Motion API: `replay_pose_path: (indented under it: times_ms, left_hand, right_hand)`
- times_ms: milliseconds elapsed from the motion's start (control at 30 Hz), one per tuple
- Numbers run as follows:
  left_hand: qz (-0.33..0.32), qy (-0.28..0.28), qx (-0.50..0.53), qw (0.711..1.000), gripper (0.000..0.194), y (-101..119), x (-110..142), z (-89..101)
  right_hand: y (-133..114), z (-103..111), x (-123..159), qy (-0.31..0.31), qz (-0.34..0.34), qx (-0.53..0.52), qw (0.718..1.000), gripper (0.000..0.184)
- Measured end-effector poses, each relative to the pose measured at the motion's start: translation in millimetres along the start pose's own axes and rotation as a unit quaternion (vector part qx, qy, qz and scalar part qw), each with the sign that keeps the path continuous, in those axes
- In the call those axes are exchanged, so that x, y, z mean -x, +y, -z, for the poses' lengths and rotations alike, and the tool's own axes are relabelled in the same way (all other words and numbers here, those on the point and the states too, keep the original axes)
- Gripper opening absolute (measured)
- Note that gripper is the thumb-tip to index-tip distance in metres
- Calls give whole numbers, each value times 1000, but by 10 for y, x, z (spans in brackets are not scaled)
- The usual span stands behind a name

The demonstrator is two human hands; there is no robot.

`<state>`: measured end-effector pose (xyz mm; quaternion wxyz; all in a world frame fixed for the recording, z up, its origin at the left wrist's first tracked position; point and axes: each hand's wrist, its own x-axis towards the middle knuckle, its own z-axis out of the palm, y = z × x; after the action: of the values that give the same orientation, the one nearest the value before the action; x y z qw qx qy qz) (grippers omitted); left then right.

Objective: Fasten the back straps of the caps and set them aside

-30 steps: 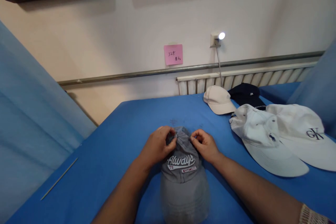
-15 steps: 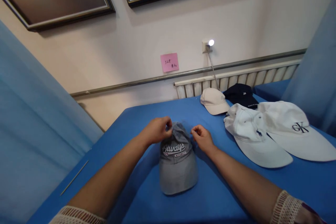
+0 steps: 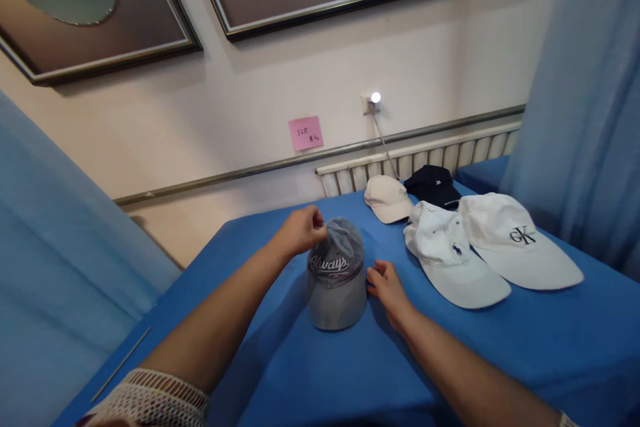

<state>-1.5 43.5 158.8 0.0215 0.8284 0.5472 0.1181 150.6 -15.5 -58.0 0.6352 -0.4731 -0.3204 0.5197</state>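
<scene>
A grey baseball cap (image 3: 336,300) with white "Always" lettering stands on the blue-covered table, its crown up and its brim toward me. At the upper left of the crown, my left hand (image 3: 301,232) has thumb and fingers pinched together on the fabric. My right hand (image 3: 389,288) is beside the cap's right side, fingers slightly bent and apart, with the tips close to the cap. Whether those tips touch it, I cannot tell.
To the right lie a cream cap (image 3: 387,199), a navy cap (image 3: 431,185), a pale cap with a small dark emblem (image 3: 455,260) and a white "CK" cap (image 3: 520,243). A thin stick (image 3: 121,364) is at the table's left edge. Blue curtains (image 3: 60,267) hang on both sides.
The grey cap's crown has gone from flattened to raised and rounder. My right hand has moved from the crown's top down to its side. My view has tilted up, showing more wall.
</scene>
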Motion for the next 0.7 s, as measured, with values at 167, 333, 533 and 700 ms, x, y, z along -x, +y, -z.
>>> replay_pose_path:
  times_ms: [167,333,533,700]
  left_hand:
    - [-5,27,-8,1000,14,130,-188,39]
    - [28,11,-56,998,19,185,-483,40]
    - [53,-19,-89,994,18,176,-905,-213]
    - [49,-43,-107,992,16,261,-1177,-481]
  right_hand:
    - [-204,13,215,-27,-86,-43,995,63]
    - [-296,53,167,-61,-79,-95,990,63]
    - [-353,322,-144,123,-76,-86,986,43]
    - [-326,412,-291,171,-48,-53,983,45]
